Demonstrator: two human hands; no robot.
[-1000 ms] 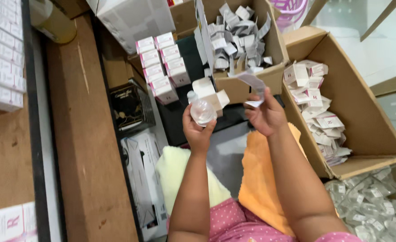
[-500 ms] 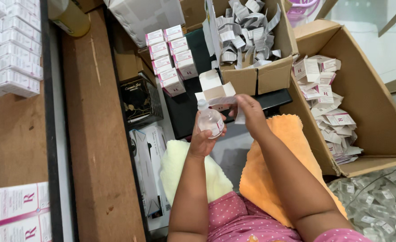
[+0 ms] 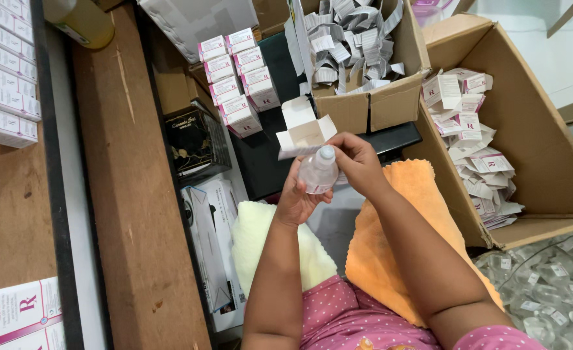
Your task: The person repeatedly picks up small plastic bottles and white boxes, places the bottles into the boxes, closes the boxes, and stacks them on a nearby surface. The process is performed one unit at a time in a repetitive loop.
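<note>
My left hand (image 3: 297,198) is grasping a small clear bottle (image 3: 317,172); my right hand (image 3: 357,162) is gripping an open white carton (image 3: 304,133) just above it.

Left hand (image 3: 297,198) palm hidden behind small clear bottle (image 3: 318,170). Right hand (image 3: 357,162) fingertips hidden behind open white carton (image 3: 304,134). Yellow bottle (image 3: 82,21) at 11 o'clock cut by top edge. Clear bottle pile (image 3: 545,295) at 4 o'clock cut by right edge, blurred.

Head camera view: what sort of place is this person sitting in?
Probably a small packing workstation for bottled products. The left hand holds a small clear bottle while the right hand holds an open white carton; finished cartons are stacked nearby, and a cardboard box holds flat ones.
</note>
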